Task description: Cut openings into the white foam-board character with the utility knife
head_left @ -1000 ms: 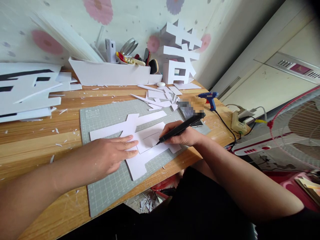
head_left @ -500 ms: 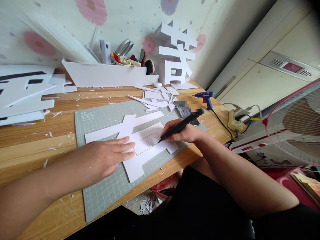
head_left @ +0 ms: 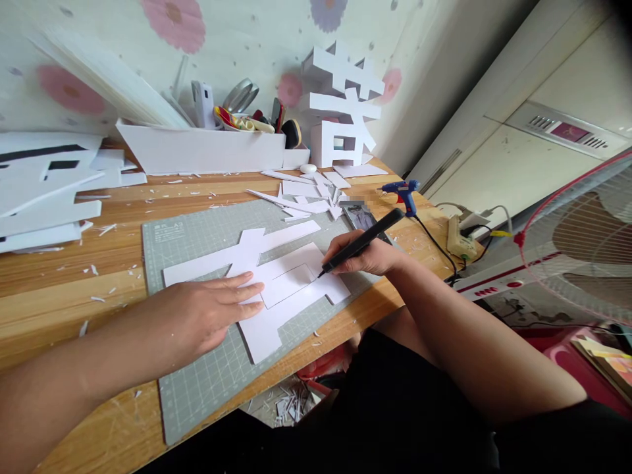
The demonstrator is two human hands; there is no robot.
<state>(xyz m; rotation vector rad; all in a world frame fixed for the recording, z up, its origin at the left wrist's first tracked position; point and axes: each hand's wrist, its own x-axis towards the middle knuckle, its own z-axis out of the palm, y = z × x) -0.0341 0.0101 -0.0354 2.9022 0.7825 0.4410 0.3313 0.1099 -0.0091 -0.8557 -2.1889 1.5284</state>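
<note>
A white cut-out character shape (head_left: 276, 289) of foam board lies on a grey cutting mat (head_left: 197, 375) on the wooden table. My left hand (head_left: 207, 313) rests flat on the shape's left part, fingers stretched out. My right hand (head_left: 363, 257) grips a black craft knife (head_left: 363, 241), its tip touching the shape at the right end of a cut rectangle outline.
White offcuts (head_left: 306, 194) and a phone (head_left: 363, 217) lie behind the mat. A blue glue gun (head_left: 402, 192) and a power strip (head_left: 457, 240) sit at the right edge. A standing white 3D character (head_left: 343, 105), a white tool box (head_left: 197, 148), stacked boards (head_left: 44, 191) and a fan (head_left: 582, 237) surround the area.
The knife tip has moved a little to the right along the cut line. My left hand stays flat on the shape. The camera has shifted slightly.
</note>
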